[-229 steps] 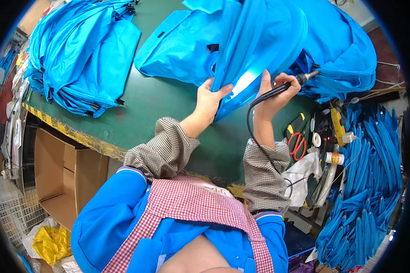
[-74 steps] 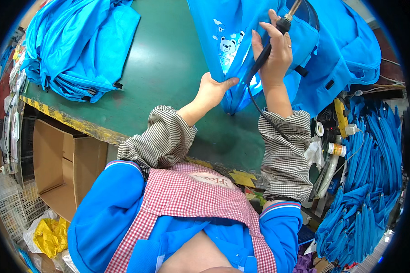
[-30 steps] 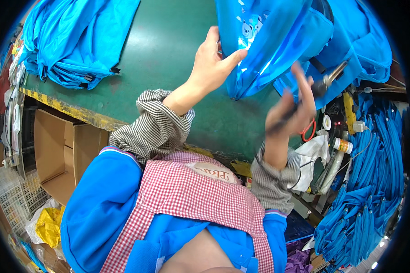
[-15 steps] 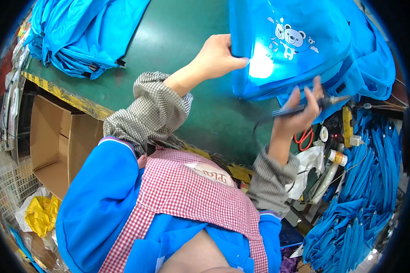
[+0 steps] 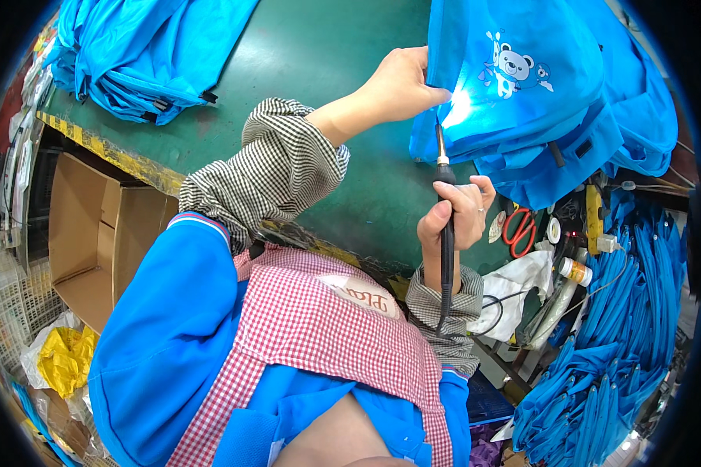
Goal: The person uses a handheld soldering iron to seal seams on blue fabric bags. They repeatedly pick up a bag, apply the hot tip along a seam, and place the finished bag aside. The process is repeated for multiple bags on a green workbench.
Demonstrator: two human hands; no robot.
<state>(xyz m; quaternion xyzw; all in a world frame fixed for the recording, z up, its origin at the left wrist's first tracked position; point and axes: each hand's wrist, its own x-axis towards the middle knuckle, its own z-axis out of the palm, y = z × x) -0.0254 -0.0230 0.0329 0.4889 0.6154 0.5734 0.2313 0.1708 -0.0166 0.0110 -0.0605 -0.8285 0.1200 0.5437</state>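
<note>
My left hand (image 5: 397, 87) pinches the left edge of a blue fabric piece (image 5: 553, 117) printed with white cartoon bears, lifting it above the green table. My right hand (image 5: 459, 210) is closed round the black handle of a soldering iron (image 5: 445, 233). Its thin metal tip points away from me and meets the lower left edge of the fabric, just below my left fingers. A black cord runs down from the handle past my right sleeve. Bright light glares on the cloth beside the tip.
A blue fabric pile (image 5: 144, 58) lies at the table's (image 5: 311, 47) far left. Red-handled scissors (image 5: 519, 232), a small bottle (image 5: 575, 272) and a white cloth (image 5: 514, 292) sit at right, near hanging blue bundles (image 5: 623, 303). A cardboard box (image 5: 86, 249) stands left, below the striped table edge.
The soldering iron has swung from pointing right to pointing away from me, its tip now at the fabric. My left hand and the fabric edge have shifted slightly right.
</note>
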